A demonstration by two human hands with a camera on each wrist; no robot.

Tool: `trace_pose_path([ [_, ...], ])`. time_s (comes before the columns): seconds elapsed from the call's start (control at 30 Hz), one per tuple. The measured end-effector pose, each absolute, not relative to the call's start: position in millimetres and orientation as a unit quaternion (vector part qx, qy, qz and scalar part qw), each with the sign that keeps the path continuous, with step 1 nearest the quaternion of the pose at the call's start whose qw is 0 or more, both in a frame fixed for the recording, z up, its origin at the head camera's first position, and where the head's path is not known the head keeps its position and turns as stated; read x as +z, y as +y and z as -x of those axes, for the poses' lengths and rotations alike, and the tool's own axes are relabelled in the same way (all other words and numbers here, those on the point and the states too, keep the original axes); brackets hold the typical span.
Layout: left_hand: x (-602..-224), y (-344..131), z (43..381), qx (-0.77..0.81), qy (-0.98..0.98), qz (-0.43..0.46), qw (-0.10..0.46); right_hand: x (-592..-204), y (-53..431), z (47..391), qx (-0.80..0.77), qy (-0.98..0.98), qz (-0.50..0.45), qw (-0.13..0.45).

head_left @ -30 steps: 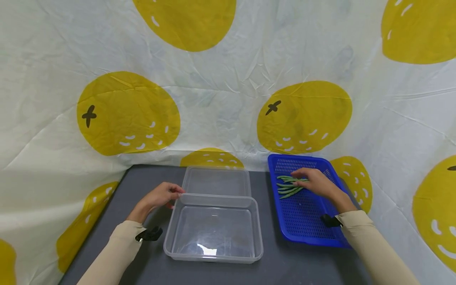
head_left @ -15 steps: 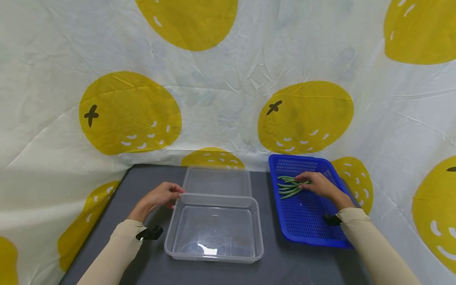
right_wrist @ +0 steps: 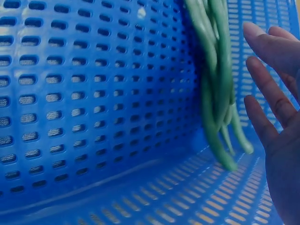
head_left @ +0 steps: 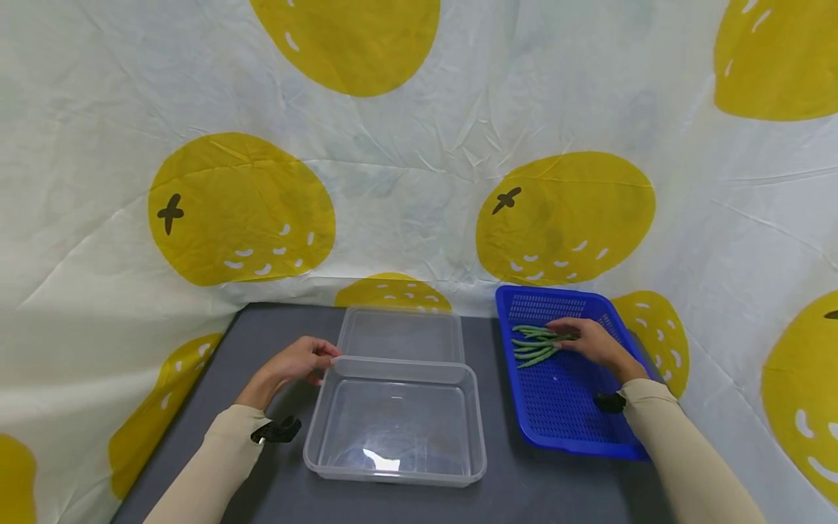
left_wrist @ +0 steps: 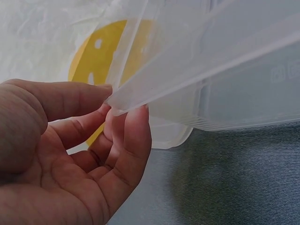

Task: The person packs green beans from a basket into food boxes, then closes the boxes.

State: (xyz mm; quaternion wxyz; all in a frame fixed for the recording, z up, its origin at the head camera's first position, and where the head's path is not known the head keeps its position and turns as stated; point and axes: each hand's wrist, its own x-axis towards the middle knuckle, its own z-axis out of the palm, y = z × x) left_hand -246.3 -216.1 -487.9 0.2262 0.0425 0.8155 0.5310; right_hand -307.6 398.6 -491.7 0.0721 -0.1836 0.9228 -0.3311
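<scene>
My left hand (head_left: 294, 366) pinches the far left corner of a clear plastic container (head_left: 394, 477) between thumb and fingers. The left wrist view shows the container's rim (left_wrist: 140, 86) at the fingertips. Over on the right, a blue perforated basket (head_left: 556, 422) bears a small bundle of green beans (head_left: 533, 349) in its far half. My right hand (head_left: 592, 343) is inside the basket, at the beans' right end. In the right wrist view its fingers are loosely bent, with a gap between them and the beans (right_wrist: 218, 79); the thumb is hard to make out.
Behind the container lies a clear flat lid (head_left: 401, 333) on the dark grey table (head_left: 262, 327). A white curtain (head_left: 406, 218) with yellow fruit prints hangs along the table's back edge. A strip of table separates container and basket.
My right hand has shifted slightly rightward and down at the beans, which look much the same. The left hand stays at the container's corner.
</scene>
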Motion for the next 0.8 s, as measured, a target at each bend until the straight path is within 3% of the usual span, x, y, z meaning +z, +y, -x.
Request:
trace_pose_path([
  [0.4, -488, -217, 247, 0.535, 0.812, -0.045, 0.23, -506, 413, 311, -0.361, 0.917, 0.138, 0.1],
  [0.8, -487, -216, 247, 0.535, 0.812, -0.042, 0.229, -514, 414, 312, -0.334, 0.934, 0.112, 0.06],
])
